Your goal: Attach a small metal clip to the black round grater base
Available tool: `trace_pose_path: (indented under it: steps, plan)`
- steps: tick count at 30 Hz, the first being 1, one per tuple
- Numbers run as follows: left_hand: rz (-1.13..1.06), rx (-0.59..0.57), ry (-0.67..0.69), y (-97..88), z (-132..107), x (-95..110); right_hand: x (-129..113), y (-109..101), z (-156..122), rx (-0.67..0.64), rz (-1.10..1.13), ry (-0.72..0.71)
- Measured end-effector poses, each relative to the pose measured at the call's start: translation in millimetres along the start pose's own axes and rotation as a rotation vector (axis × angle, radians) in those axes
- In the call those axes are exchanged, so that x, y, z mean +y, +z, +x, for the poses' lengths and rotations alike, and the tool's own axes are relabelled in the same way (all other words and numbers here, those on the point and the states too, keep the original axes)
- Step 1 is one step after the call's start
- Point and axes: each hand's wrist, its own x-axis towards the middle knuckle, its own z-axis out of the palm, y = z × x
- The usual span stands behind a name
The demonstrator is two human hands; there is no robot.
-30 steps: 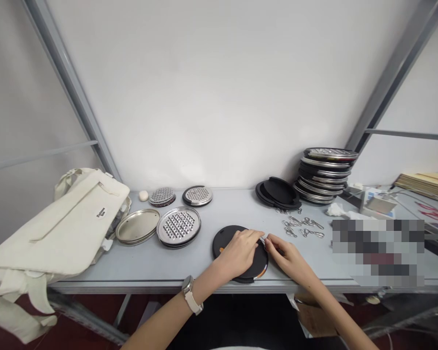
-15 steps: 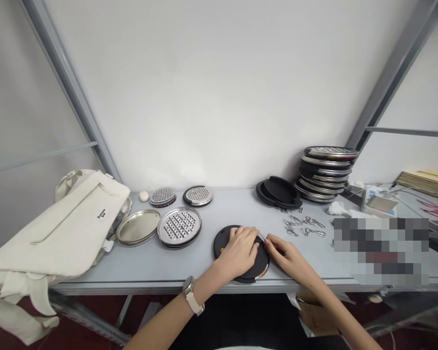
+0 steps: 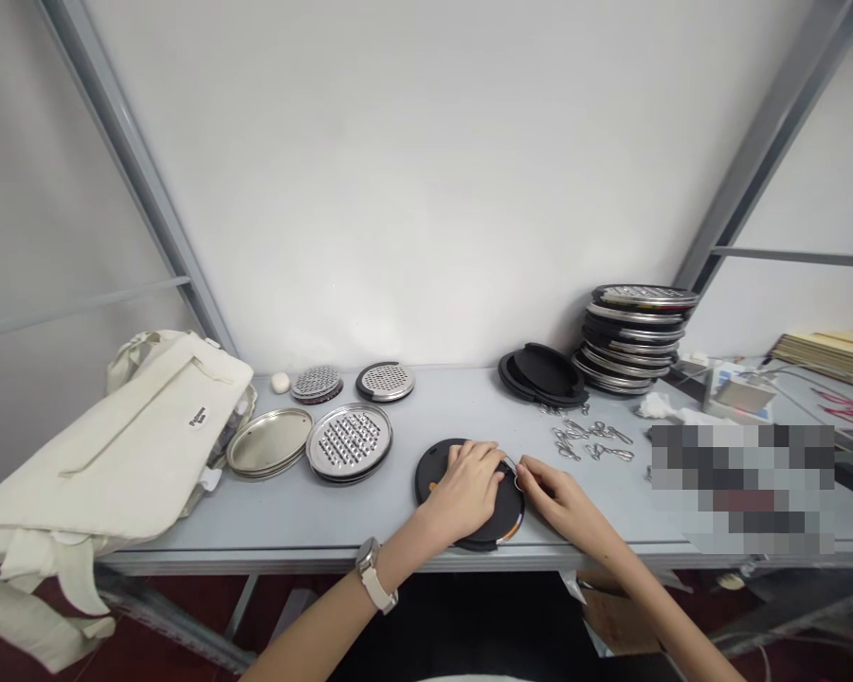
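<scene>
A round black plastic holder (image 3: pixel 501 516) lies flat near the table's front edge, with a coloured strip along its lower right rim. Over its top my left hand (image 3: pixel 473 485) is bent, gripping it with the fingers near the upper right rim. At that rim my right hand (image 3: pixel 553 491) pinches a thin metal wire clip (image 3: pixel 510 463), whose looped end shows by the fingertips. How the clip meets the holder is partly hidden by the fingers. Several similar metal clips (image 3: pixel 589 436) lie loose on the right.
To the left are round metal graters (image 3: pixel 350 440), plain metal discs (image 3: pixel 270 441) and a cream bag (image 3: pixel 106 445). Black round holders (image 3: pixel 546 374) and a tall stack of graters (image 3: pixel 632 336) stand at the back right. A blurred patch (image 3: pixel 743 490) covers the table's right side.
The right fingers have shifted very slightly at the rim, and the clip's loop shows more clearly. The left hand and the holder have barely moved.
</scene>
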Motion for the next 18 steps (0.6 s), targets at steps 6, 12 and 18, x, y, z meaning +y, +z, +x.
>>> trace_pose_path:
  steps: [6, 12, 18]
  plan:
    - [-0.014, -0.006, 0.011, 0.5, 0.0, -0.5, 1.7, -0.1, -0.5, 0.019, -0.004, -0.013]
    - [-0.005, -0.015, 0.013, -1.2, 0.9, 0.9, 2.4, 0.0, -1.3, 0.034, -0.01, -0.013]
    - [-0.004, -0.01, 0.014, -2.0, 0.7, 1.8, 3.3, 0.8, -1.6, 0.032, -0.011, -0.004]
